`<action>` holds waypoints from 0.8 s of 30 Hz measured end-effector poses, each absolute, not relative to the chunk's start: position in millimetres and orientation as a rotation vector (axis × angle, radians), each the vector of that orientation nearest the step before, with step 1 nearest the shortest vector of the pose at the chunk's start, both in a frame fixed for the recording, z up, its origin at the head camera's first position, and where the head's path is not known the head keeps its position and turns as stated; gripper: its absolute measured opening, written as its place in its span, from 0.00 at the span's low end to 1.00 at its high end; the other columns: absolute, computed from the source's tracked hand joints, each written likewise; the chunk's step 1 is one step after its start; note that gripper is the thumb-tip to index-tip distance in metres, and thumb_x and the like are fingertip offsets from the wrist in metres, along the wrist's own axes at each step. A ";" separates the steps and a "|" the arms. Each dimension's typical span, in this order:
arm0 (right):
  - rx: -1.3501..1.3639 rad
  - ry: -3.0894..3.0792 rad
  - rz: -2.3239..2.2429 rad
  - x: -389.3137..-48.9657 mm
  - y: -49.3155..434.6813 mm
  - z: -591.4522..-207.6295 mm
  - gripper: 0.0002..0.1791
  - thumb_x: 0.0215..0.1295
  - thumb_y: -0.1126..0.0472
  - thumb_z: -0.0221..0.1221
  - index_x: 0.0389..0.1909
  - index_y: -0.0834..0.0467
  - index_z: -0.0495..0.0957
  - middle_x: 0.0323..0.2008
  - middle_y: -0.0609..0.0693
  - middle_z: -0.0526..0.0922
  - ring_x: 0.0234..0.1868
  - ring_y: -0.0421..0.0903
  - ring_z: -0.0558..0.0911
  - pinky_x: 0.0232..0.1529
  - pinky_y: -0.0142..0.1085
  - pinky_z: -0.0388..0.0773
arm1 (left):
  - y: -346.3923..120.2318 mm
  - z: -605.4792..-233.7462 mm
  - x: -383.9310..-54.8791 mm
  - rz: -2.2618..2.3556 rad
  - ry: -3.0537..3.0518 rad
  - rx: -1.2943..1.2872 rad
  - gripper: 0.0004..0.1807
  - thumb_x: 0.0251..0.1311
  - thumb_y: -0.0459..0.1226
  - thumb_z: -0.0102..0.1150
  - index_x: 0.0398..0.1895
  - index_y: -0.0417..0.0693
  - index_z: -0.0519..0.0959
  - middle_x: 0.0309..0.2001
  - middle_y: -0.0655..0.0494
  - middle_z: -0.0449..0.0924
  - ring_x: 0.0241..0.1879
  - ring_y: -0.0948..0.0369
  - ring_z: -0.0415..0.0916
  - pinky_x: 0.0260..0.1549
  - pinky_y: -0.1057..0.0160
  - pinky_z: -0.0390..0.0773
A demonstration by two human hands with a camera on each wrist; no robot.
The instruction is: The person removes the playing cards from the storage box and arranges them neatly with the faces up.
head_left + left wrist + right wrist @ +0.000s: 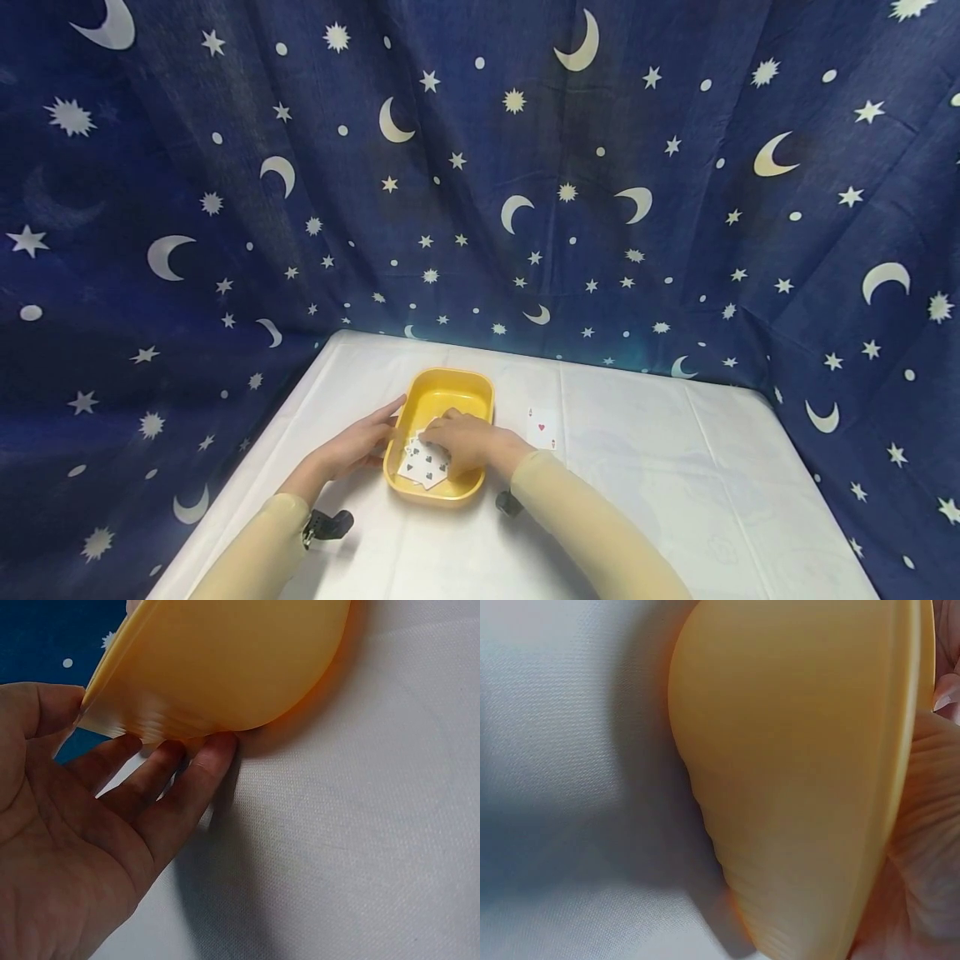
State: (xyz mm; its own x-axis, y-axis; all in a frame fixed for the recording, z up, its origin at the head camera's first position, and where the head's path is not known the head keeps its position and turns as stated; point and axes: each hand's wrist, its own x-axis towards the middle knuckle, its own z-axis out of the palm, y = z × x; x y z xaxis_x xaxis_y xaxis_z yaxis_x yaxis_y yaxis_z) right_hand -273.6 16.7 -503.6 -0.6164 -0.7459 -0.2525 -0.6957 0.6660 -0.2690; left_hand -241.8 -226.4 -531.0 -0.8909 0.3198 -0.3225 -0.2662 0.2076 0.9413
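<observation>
A yellow tub [450, 379] stands on the white cloth with several playing cards [420, 469] fanned in its near half; a black-suited card lies on top. My left hand [360, 442] is at the tub's left side. In the left wrist view, its fairly straight fingers [191, 780] touch the outer wall and the thumb lies at the rim. Reaching over the right rim, my right hand [465, 440] has its fingertips down at the cards; whether it pinches one, I cannot tell. In the right wrist view the tub wall [795, 750] hides most of that hand.
An ace of hearts [541, 428] lies face up on the white cloth [637, 475], right of the tub. Black wrist-worn devices [330, 525] hang below both forearms. A dark blue curtain [480, 208] with moons and stars surrounds the table's back and sides.
</observation>
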 end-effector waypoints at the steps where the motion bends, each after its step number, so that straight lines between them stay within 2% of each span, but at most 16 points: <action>1: -1.139 2.543 -0.205 -273.4 16.5 -503.4 0.43 0.53 0.58 0.75 0.72 0.40 0.72 0.64 0.33 0.74 0.56 0.39 0.67 0.56 0.33 0.70 | -226.4 -530.7 -241.7 1.728 2.038 0.050 0.38 0.74 0.37 0.47 0.84 0.65 0.49 0.79 0.38 0.53 0.68 0.42 0.68 0.56 0.42 0.78; 16: -1.102 2.561 -0.192 -273.7 14.3 -506.0 0.43 0.54 0.56 0.75 0.73 0.40 0.71 0.66 0.37 0.74 0.61 0.41 0.68 0.65 0.36 0.69 | -226.7 -530.2 -240.4 1.705 2.059 0.076 0.37 0.75 0.37 0.45 0.84 0.63 0.49 0.78 0.37 0.55 0.68 0.42 0.67 0.57 0.42 0.78; 24: -1.103 2.569 -0.169 -274.2 13.6 -507.5 0.44 0.51 0.55 0.77 0.72 0.42 0.72 0.62 0.39 0.74 0.59 0.41 0.68 0.64 0.36 0.70 | -226.9 -532.1 -241.7 1.715 2.054 0.061 0.38 0.74 0.37 0.47 0.84 0.64 0.50 0.78 0.37 0.55 0.67 0.43 0.68 0.56 0.42 0.78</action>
State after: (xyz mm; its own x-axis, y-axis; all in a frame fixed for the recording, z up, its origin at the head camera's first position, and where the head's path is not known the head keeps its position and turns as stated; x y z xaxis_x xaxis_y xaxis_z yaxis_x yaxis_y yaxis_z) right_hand -274.2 13.6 -507.5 -0.6412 -0.7218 -0.2607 -0.6815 0.6917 -0.2391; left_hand -241.7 -226.9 -532.1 -0.8931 0.3200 -0.3163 -0.2541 0.2215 0.9415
